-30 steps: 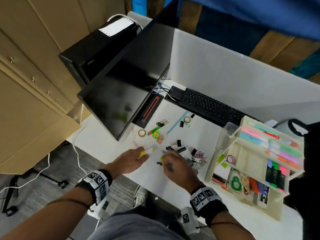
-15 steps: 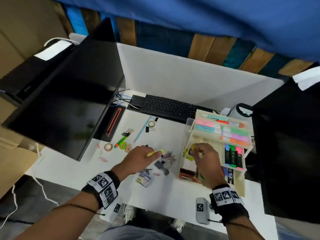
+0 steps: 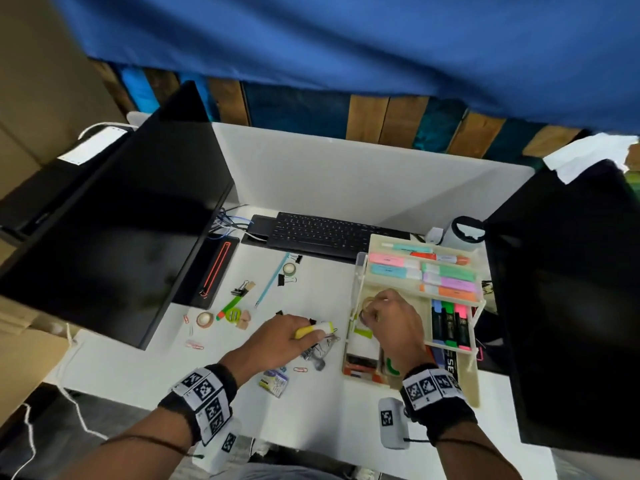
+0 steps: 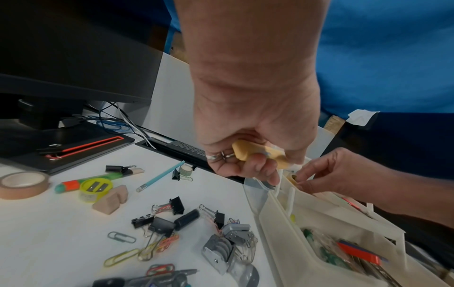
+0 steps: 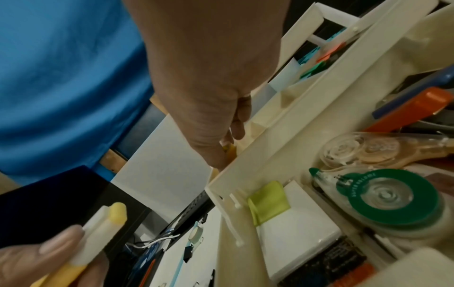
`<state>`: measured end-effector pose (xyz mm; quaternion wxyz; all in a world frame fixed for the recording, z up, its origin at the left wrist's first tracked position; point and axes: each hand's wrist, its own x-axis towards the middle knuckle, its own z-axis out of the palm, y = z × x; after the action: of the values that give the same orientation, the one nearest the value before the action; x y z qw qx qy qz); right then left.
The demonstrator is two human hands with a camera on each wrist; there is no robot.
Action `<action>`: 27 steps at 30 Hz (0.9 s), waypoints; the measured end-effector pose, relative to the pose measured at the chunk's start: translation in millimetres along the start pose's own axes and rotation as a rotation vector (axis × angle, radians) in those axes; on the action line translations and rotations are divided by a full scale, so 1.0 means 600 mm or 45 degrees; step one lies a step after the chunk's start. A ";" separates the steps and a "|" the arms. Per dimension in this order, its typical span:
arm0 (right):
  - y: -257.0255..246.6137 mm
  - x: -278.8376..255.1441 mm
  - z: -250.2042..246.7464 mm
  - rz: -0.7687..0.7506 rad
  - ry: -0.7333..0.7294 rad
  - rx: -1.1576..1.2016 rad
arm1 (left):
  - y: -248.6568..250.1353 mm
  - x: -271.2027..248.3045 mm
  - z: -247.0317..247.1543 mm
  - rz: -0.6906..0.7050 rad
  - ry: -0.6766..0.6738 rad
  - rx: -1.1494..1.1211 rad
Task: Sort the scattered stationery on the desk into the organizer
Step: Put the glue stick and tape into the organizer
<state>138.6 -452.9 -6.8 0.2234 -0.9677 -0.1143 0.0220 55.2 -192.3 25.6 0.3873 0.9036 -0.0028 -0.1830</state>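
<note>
My left hand (image 3: pixel 306 336) grips a yellow highlighter (image 3: pixel 313 330) with a white cap, held just above the clip pile beside the cream organizer (image 3: pixel 360 271). The wrist views show the same highlighter (image 4: pixel 260 153) (image 5: pixel 98 233). My right hand (image 3: pixel 372 311) reaches into the organizer's left compartment and pinches a small yellow item (image 4: pixel 293 177) at its rim. What the item is stays hidden by the fingers. Binder clips (image 4: pixel 159 225), paper clips (image 4: pixel 121 236), a tape roll (image 4: pixel 23 183), a yellow sharpener (image 4: pixel 96 187) and a teal pencil (image 3: pixel 272 284) lie scattered on the white desk.
A black monitor (image 3: pixel 114 237) stands to the left and another (image 3: pixel 571 306) close to the organizer's right side. A black keyboard (image 3: pixel 322 233) lies behind the stationery. The organizer's upper tray holds pastel highlighters (image 3: pixel 446 273); correction tape rollers (image 5: pixel 385 194) fill a lower compartment.
My right hand has gone from the clip pile to the organizer with the small yellow item. My left hand, still holding the highlighter, has shifted right. The head view has swung right.
</note>
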 end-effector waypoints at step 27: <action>0.012 -0.019 -0.012 -0.135 -0.272 0.163 | -0.009 -0.003 0.015 0.002 -0.059 -0.226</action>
<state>130.0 -465.0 -3.5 0.2721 -0.9363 -0.1867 0.1202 49.7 -194.5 16.7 0.4660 0.8611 0.0037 -0.2032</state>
